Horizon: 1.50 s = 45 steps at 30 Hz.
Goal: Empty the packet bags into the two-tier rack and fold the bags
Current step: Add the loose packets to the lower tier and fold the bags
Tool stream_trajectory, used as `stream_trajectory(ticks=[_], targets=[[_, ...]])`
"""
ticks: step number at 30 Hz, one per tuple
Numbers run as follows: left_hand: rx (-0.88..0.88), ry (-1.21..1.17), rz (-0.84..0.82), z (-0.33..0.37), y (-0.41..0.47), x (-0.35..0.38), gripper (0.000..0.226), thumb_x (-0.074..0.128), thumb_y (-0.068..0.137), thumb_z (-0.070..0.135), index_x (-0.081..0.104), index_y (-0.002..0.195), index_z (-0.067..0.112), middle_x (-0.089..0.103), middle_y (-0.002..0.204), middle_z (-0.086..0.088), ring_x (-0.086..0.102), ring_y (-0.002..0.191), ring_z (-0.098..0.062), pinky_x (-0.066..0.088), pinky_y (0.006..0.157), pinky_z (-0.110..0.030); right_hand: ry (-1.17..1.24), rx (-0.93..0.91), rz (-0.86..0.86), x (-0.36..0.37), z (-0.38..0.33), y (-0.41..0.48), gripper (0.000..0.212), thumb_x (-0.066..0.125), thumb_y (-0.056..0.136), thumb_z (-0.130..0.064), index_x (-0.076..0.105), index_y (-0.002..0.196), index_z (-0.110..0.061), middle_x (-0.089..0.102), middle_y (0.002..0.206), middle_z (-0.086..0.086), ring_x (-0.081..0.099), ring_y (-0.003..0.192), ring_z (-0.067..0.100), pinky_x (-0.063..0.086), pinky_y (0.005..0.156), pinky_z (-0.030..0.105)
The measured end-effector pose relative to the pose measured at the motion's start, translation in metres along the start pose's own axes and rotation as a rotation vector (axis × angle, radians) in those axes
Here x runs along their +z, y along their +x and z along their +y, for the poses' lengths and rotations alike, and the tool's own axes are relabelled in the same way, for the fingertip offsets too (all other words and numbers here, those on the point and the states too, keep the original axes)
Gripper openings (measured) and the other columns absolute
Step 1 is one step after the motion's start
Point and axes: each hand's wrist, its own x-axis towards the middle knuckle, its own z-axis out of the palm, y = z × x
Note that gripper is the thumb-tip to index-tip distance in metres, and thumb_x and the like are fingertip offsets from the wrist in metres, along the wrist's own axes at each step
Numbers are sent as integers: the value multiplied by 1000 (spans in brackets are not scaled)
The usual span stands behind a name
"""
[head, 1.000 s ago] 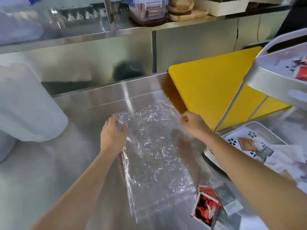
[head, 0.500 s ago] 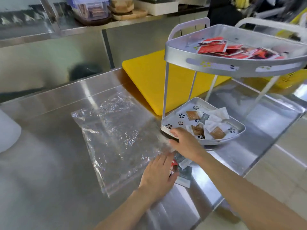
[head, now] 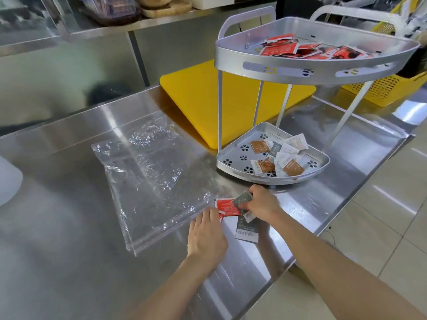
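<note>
A clear, crinkled plastic bag (head: 152, 179) lies flat on the steel counter (head: 57, 239). To its right stands a silver two-tier rack (head: 312, 72); red packets (head: 284, 48) fill its top tier and brown and white packets (head: 279, 158) lie in the bottom tier (head: 233, 168). Near the counter's front edge lie a red packet (head: 227, 206) and grey packets (head: 246, 229). My right hand (head: 262, 204) pinches a grey packet (head: 241, 199) there. My left hand (head: 205, 234) rests flat by the bag's near right corner, fingertips at the red packet.
A yellow cutting board (head: 198, 98) lies behind the rack. A yellow basket (head: 383, 88) sits at the far right. A white object (head: 8, 179) stands at the left edge. The counter's edge (head: 360, 195) drops to a tiled floor on the right. A shelf with containers (head: 120, 10) runs behind.
Both hands left the bag's far edge and came down to the loose packets at the counter's front. The right hand has taken hold of a grey packet. The view swung right to the rack.
</note>
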Motion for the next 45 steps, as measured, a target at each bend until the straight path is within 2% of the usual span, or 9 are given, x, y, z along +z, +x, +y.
stream_trajectory(ticks=[6, 8, 11, 15, 20, 27, 33, 37, 45], targets=[[-41, 185, 68, -5, 11, -21, 46, 62, 80, 8, 43, 121, 13, 67, 100, -4, 68, 91, -22, 51, 72, -30, 282, -53, -45, -8, 0, -7, 15, 69, 79, -21, 58, 84, -13, 64, 87, 3, 60, 82, 18, 46, 71, 31], [-130, 70, -38, -9, 16, -29, 40, 47, 88, 3, 40, 125, 17, 64, 111, -9, 63, 102, -31, 48, 80, -36, 289, -83, -143, -17, 1, -12, 20, 76, 72, -15, 56, 70, -16, 60, 76, -1, 59, 74, 16, 46, 66, 29], [-167, -249, -68, -12, 26, -38, 19, 54, 89, 13, 56, 108, 12, 67, 104, -12, 61, 95, -33, 45, 76, -33, 153, -113, -262, -23, 6, -19, 33, 81, 63, -11, 50, 58, -22, 54, 68, -4, 54, 66, 13, 41, 60, 25], [-50, -426, -177, -7, 41, -39, 19, 65, 83, 18, 50, 72, 16, 50, 73, 0, 44, 72, -20, 30, 53, -19, -124, -197, -319, -14, 15, -24, 36, 81, 60, -18, 46, 55, -25, 50, 100, 2, 51, 98, 19, 43, 82, 34], [152, -233, -281, 3, 60, -24, 19, 64, 80, 17, 56, 95, 8, 56, 101, -9, 53, 97, -27, 36, 76, -30, -348, -238, -232, -10, 16, -29, 41, 77, 60, -32, 39, 52, -21, 48, 86, -1, 44, 87, 17, 32, 81, 35], [281, 9, -328, 11, 78, -21, 55, 71, 76, 25, 48, 126, 18, 52, 128, -1, 47, 119, -24, 36, 100, -37, -196, -222, -295, -15, 17, -39, 40, 76, 67, -18, 36, 60, -18, 41, 67, -6, 44, 72, 16, 31, 65, 27], [129, 111, -333, 12, 89, -21, 67, 78, 65, 34, 40, 116, 12, 60, 109, -6, 54, 106, -29, 33, 86, -34, -109, -235, -350, -21, 28, -35, 41, 77, 66, -13, 37, 60, -17, 42, 65, -5, 43, 61, 13, 33, 53, 21], [70, 256, -391, 15, 93, -25, 73, 80, 61, 43, 42, 116, 12, 52, 117, -8, 46, 114, -28, 31, 94, -35, -24, -238, -318, -44, 28, -28, 44, 78, 63, -10, 36, 56, -18, 40, 60, -4, 35, 53, 10, 30, 51, 22], [132, 374, -336, 27, 89, -28, 35, 66, 75, 41, 59, 101, 19, 56, 109, -4, 45, 111, -26, 25, 79, -34, 489, -279, -73, -94, 7, -10, 41, 80, 62, -3, 41, 57, -15, 43, 59, 4, 41, 54, 15, 33, 52, 25]])
